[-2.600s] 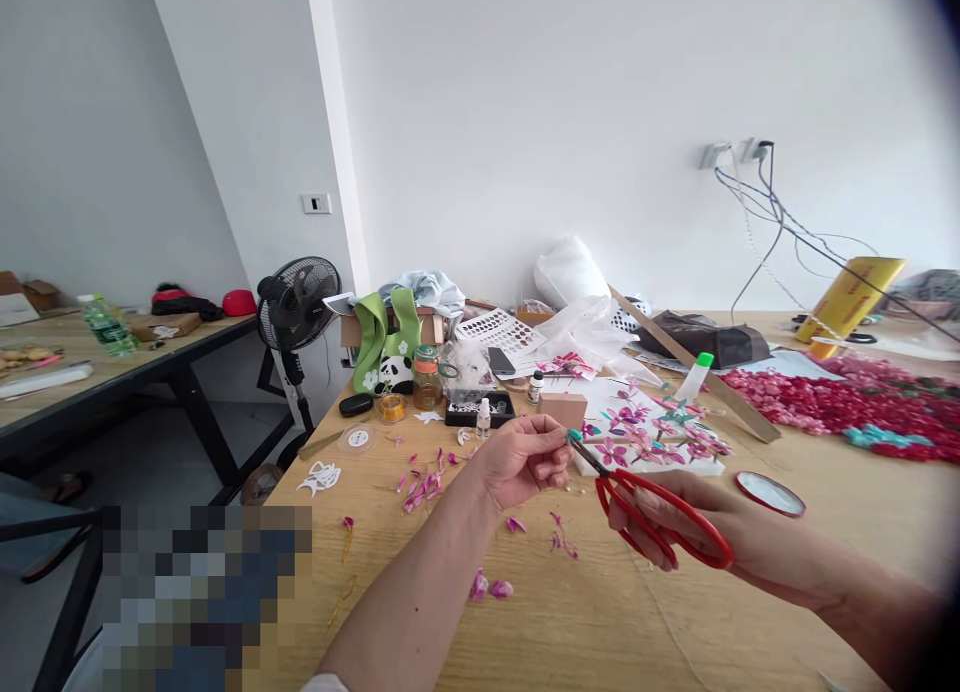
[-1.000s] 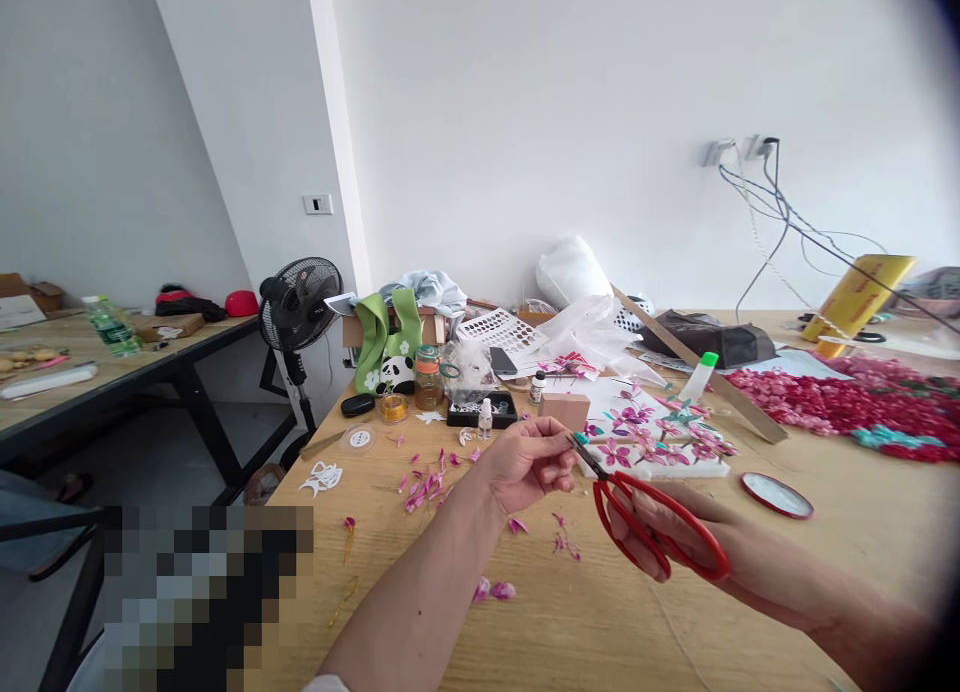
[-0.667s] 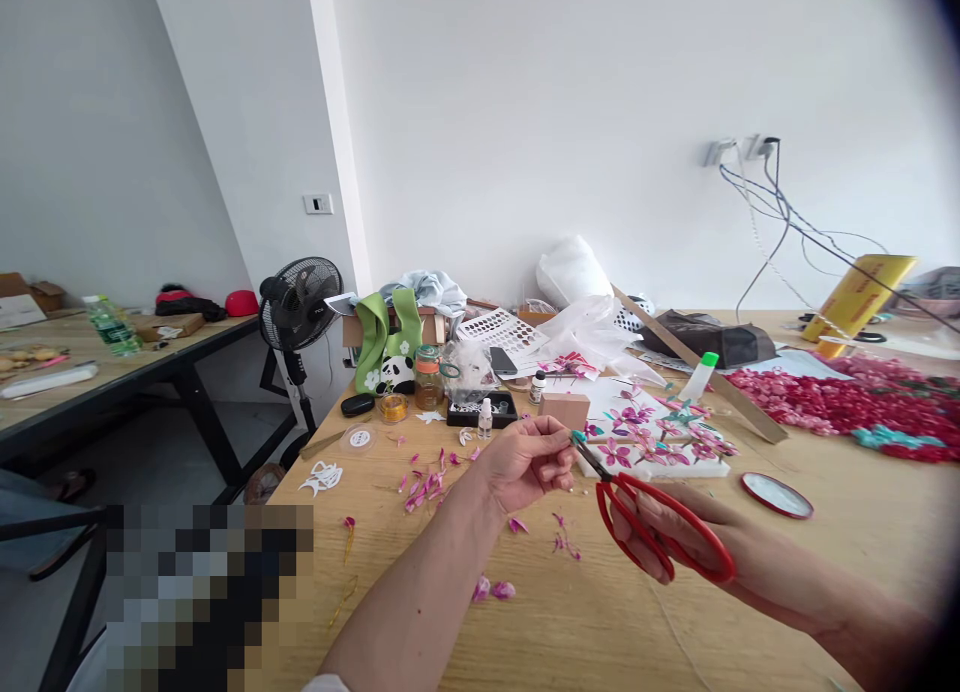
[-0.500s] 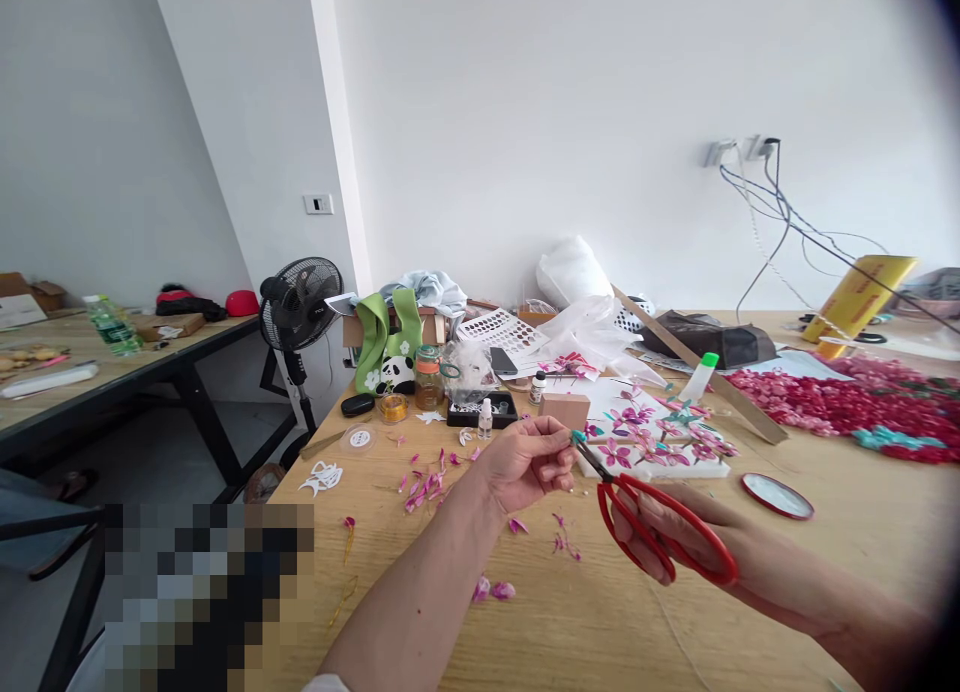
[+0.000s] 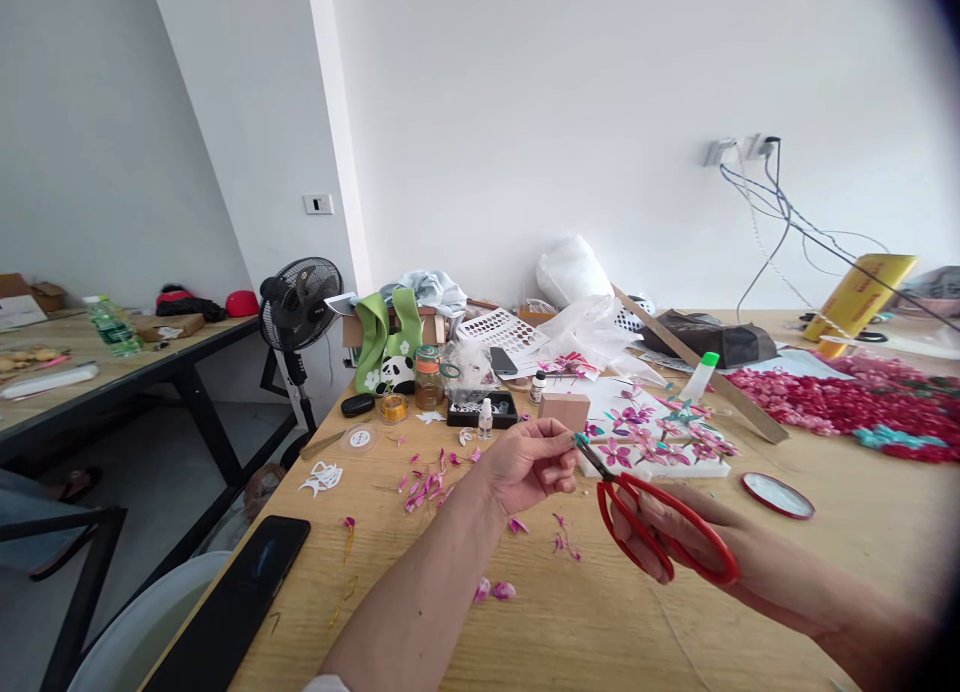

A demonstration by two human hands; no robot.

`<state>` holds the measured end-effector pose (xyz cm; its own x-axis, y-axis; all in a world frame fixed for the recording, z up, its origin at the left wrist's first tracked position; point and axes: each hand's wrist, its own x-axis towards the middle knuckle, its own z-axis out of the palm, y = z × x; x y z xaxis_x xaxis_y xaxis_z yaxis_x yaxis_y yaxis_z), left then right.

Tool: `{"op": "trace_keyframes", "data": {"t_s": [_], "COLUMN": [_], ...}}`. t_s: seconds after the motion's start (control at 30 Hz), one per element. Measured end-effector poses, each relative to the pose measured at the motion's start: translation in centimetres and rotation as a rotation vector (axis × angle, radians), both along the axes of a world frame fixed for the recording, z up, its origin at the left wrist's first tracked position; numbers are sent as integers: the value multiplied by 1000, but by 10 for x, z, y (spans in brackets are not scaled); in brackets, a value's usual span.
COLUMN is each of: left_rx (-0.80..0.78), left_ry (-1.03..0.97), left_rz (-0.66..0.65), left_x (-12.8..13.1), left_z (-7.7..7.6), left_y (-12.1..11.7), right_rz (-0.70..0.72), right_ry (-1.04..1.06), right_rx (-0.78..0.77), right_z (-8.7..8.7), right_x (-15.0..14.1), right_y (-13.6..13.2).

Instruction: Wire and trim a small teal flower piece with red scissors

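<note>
My left hand (image 5: pixel 525 464) pinches a tiny teal piece (image 5: pixel 576 438) between thumb and fingers, held above the wooden table (image 5: pixel 600 622). My right hand (image 5: pixel 697 542) grips red-handled scissors (image 5: pixel 660 527); their dark blades point up-left and meet the teal piece at my left fingertips. Pink petal scraps (image 5: pixel 427 484) lie scattered on the table below and left of my hands. Just behind my hands rests a white board covered with pink and teal flowers (image 5: pixel 649 439).
A black phone (image 5: pixel 232 597) lies at the table's near left corner. A red lid (image 5: pixel 777 494), a glue bottle (image 5: pixel 697 376), a wooden block (image 5: pixel 564 408), jars, a black tray and a heap of red flowers (image 5: pixel 847 404) crowd the back. A fan (image 5: pixel 298 302) stands beside the table.
Both hands stay almost still. The scissors' blades shift slightly at the teal piece in my left fingers. The blurred patch at lower left is gone, showing a black phone.
</note>
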<state>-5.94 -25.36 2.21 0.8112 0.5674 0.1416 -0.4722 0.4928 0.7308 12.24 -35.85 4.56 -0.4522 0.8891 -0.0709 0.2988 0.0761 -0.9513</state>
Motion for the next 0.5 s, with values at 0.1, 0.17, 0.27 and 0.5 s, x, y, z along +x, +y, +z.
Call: {"op": "trace_keyframes", "data": {"t_s": [0.1,0.17,0.27,0.5], "left_rx": [11,17,25,41], "left_ry": [23,39,46,49], "left_rz": [11,18,17,11], "left_x": [0,1,1,2], "left_z": [1,1,1,0], "left_y": [-1,-2,-2,-2], "right_rz": [-14,-21,-32,-39], "right_ry": [34,63,88,96], "right_rx": [-30,-54,-63,-31], "right_z": [-1,-3,-4,0], "right_x": [-1,-2,-2,-8], "right_y": [0,1,1,-2]}}
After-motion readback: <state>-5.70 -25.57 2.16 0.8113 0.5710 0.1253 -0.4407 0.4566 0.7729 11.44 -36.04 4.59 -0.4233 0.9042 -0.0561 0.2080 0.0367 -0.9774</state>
